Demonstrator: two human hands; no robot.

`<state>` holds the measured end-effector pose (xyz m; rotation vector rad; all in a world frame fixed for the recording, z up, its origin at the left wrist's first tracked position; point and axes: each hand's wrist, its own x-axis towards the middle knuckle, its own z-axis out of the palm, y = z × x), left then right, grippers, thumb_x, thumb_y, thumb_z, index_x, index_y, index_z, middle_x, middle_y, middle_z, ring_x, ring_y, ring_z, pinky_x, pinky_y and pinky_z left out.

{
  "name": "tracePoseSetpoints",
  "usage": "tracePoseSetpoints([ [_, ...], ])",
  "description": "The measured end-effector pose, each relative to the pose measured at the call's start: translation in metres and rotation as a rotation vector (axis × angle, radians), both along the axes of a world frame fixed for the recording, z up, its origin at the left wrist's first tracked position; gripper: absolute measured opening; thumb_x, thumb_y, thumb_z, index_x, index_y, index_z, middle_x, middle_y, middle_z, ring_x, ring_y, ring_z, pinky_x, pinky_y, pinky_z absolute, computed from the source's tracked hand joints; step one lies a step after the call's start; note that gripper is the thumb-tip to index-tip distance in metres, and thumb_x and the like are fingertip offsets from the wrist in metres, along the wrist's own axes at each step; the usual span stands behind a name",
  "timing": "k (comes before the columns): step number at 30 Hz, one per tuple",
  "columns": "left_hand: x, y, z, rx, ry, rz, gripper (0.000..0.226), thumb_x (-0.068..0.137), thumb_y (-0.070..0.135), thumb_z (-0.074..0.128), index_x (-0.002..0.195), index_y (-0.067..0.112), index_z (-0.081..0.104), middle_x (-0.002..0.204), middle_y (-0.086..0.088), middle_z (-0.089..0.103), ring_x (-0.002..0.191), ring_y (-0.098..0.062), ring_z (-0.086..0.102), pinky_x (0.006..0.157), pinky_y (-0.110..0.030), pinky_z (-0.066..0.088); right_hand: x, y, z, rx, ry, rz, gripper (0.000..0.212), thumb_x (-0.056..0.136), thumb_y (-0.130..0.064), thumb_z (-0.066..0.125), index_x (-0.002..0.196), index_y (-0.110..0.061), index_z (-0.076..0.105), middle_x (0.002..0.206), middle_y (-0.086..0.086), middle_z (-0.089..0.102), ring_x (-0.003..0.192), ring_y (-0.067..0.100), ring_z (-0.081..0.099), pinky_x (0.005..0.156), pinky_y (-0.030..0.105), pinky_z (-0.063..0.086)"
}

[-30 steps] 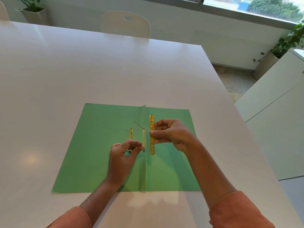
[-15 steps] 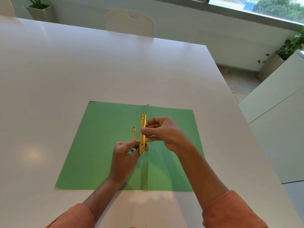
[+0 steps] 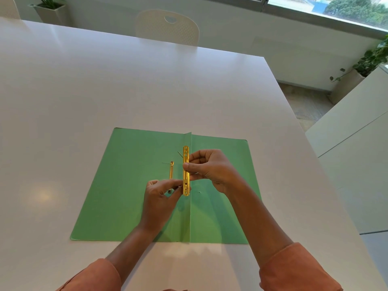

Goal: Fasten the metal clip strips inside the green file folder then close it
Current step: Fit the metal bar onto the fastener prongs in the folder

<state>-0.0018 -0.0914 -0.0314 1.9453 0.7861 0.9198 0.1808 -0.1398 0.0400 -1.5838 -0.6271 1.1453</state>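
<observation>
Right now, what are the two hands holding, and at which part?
The right hand pinches the gold clip strip near its middle. The left hand has its fingertips at the strip's lower end; whether it grips there cannot be told.

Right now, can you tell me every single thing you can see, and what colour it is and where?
Table: one, white, fills the middle.
Folder: one, green, open flat on the table's near part.
Wide clip strip: one, gold, held over the folder's fold.
Thin clip strip: one, gold, on the folder's left half.
Chair: one, white, behind the table.
Potted plants: two, green, far left and right.
Left hand: one, pinching near the wide strip's lower end.
Right hand: one, holding the wide strip's middle.
</observation>
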Motion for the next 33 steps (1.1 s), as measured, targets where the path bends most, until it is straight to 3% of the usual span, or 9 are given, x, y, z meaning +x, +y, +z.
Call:
tracePoseSetpoints([
  [16, -0.0007, -0.001, 0.0039, -0.05, -0.016, -0.001, 0.015, 0.079, 0.014, 0.088, 0.091, 0.022, 0.086, 0.086, 0.015, 0.082, 0.074, -0.002, 0.072, 0.087, -0.053, 0.046, -0.0029, -0.0006, 0.0027, -0.032, -0.075, -0.015, 0.024, 0.085, 0.0, 0.084, 0.105, 0.006, 0.072, 0.079, 0.008, 0.077, 0.067, 0.018, 0.076, 0.061, 0.031, 0.066],
  [25, -0.0005, -0.0007, 0.0021, -0.056, -0.022, -0.005, 0.016, 0.083, 0.013, 0.085, 0.097, 0.02, 0.085, 0.088, 0.011, 0.082, 0.077, -0.01, 0.075, 0.086, -0.057, 0.048, -0.0061, -0.0028, 0.0042, -0.03, -0.081, 0.0, 0.016, 0.087, 0.002, 0.082, 0.099, 0.0, 0.071, 0.071, 0.002, 0.075, 0.062, 0.017, 0.075, 0.057, 0.03, 0.065],
  [33, 0.0001, 0.0015, 0.0023, -0.04, -0.028, -0.097, 0.017, 0.083, 0.009, 0.085, 0.098, 0.018, 0.082, 0.091, 0.011, 0.081, 0.084, -0.018, 0.077, 0.082, -0.063, 0.051, -0.0071, -0.0041, 0.007, -0.037, -0.123, -0.021, 0.018, 0.089, 0.002, 0.08, 0.104, 0.005, 0.071, 0.078, 0.009, 0.073, 0.063, 0.016, 0.074, 0.058, 0.031, 0.066],
])
